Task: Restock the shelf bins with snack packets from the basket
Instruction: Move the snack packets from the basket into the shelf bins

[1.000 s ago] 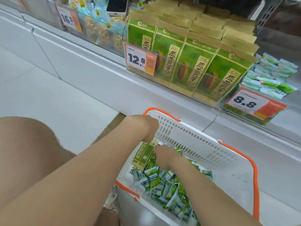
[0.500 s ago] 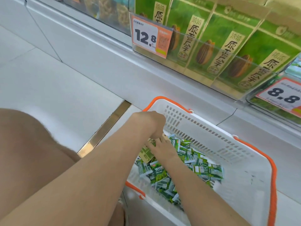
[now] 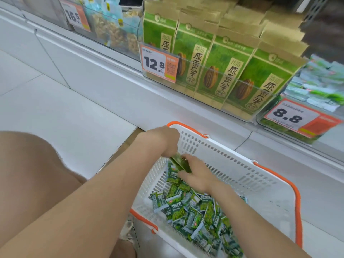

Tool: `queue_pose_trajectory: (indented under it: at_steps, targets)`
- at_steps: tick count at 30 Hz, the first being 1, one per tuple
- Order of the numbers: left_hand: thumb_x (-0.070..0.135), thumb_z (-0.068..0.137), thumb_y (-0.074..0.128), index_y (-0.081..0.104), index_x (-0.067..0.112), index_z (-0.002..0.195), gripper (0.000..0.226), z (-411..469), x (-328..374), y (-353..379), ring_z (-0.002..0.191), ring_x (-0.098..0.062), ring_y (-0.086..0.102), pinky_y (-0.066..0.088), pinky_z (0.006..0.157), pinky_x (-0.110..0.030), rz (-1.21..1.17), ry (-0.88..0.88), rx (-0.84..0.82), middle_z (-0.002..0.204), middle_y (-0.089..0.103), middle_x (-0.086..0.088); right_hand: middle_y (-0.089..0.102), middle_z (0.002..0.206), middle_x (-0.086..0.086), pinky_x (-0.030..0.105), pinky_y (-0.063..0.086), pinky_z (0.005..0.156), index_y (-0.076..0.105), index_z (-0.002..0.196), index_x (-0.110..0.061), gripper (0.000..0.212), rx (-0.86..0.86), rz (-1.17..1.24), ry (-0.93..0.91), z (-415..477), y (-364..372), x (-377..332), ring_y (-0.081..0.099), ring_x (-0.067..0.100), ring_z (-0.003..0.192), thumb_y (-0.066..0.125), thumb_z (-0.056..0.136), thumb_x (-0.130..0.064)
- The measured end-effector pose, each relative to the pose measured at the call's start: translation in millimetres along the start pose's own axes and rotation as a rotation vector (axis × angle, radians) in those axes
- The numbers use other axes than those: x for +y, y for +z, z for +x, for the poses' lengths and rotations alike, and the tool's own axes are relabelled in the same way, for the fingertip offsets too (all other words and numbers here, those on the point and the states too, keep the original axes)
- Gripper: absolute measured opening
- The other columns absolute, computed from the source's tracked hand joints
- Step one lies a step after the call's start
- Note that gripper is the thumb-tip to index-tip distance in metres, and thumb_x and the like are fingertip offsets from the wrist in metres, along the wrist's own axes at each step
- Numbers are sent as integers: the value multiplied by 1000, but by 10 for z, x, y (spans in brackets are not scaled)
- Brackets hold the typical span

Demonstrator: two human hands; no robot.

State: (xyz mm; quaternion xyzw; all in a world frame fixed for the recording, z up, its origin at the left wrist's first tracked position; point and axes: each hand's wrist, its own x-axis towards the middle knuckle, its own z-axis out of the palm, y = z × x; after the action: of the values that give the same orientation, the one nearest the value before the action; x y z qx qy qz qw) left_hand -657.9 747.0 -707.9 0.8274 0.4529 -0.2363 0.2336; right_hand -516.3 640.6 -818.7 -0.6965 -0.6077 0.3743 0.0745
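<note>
Basket [image 3: 232, 152], white with orange handles, sits on the floor [image 3: 55, 112] against the shelf base, below the bins. The left forearm crosses its near-left corner and covers that stretch of rim. A knee [image 3: 28, 174] fills the lower left of the view.

Left hand [image 3: 163, 140] is curled round a small bundle of green packets [image 3: 180, 163] above the basket's left end. Right hand [image 3: 197, 176] meets the bundle's lower end. It looks like a pinch, but the fingertips are behind the bundle. Loose packets [image 3: 195, 211] are piled in the basket's left half, partly under the right forearm; print too small to read.

Shelf:
- Middle bin [image 3: 264, 90]: clear front, packed with tall green seed bags [image 3: 221, 58] with Chinese lettering and a seed picture. Middle tag [image 3: 158, 63] reads 12.8, with a QR code.
- Right bin [image 3: 297, 139]: small green shelf packets [image 3: 316, 88], blurred, cut by the frame edge. Right tag [image 3: 290, 116] reads 8.8.
- Left bin [image 3: 96, 28]: clear bags of pale brown snacks [image 3: 130, 41], top cropped. Left tag [image 3: 75, 15] reads 16.5.
</note>
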Motion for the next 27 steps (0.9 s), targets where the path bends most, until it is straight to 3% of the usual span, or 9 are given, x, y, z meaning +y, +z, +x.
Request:
queue_pose_trajectory:
  at_steps: [3,6,9,12,14,16,21,24,27]
  targets:
    - [3,99,49,28,8,151,56,-177,54,-117,118,-40,57,52,94,-47,-128,-9,135,134,48,-19,62,82,12,33,51,63,57,94,-8,33,74,318,57,-342,-399,-286,56,12,62,38,105,-32]
    - [17,105,49,45,0,129,30,-342,157,-208,98,-35,66,58,75,-43,-527,-34,236,113,62,-19,69,90,8,18,59,73,59,112,-8,35,167,647,-42,-613,-631,-490,68,-9,69,36,113,-34]
    - [35,110,50,64,8,104,31,-488,287,-278,80,-22,75,65,70,-39,-1099,33,242,94,75,-12,76,103,16,54,62,85,62,120,-15,43,343,737,-147,-733,-705,-656,77,32,90,42,109,-51]
    - [38,106,61,60,18,91,25,-639,370,-360,62,-11,70,57,59,-28,-1354,117,347,78,73,1,73,98,11,57,60,73,62,111,-27,37,538,666,-226,-881,-749,-691,73,33,84,44,105,-59]
    - [38,105,61,60,20,93,22,-736,427,-399,66,-14,69,56,67,-31,-1422,150,353,77,73,4,71,88,11,45,59,49,59,109,-29,30,624,692,-254,-958,-802,-732,72,34,63,45,105,-56]
    - [37,107,58,64,20,100,19,-811,458,-418,73,-18,70,57,71,-33,-1439,169,335,83,75,2,69,77,2,29,50,42,59,109,-26,30,706,635,-296,-1046,-851,-796,67,20,52,45,105,-53]
    - [38,107,57,66,1,118,40,-995,494,-572,81,-22,71,61,69,-32,-1375,287,380,101,78,-11,67,98,-24,25,49,69,54,119,-33,27,830,426,-368,-1135,-996,-856,66,3,83,43,105,-53]
    - [39,105,61,68,-1,106,40,-1065,538,-715,78,-18,70,60,77,-37,-1262,402,509,97,77,-11,65,108,-27,23,50,79,45,133,-33,28,858,415,-421,-1210,-1268,-973,65,2,96,52,107,-31]
    - [34,104,63,72,8,96,29,-1114,636,-856,79,-13,70,57,75,-32,-1230,483,595,98,79,-10,68,96,-22,34,51,81,45,130,-40,46,888,382,-413,-1264,-1646,-1111,66,11,89,62,91,-22]
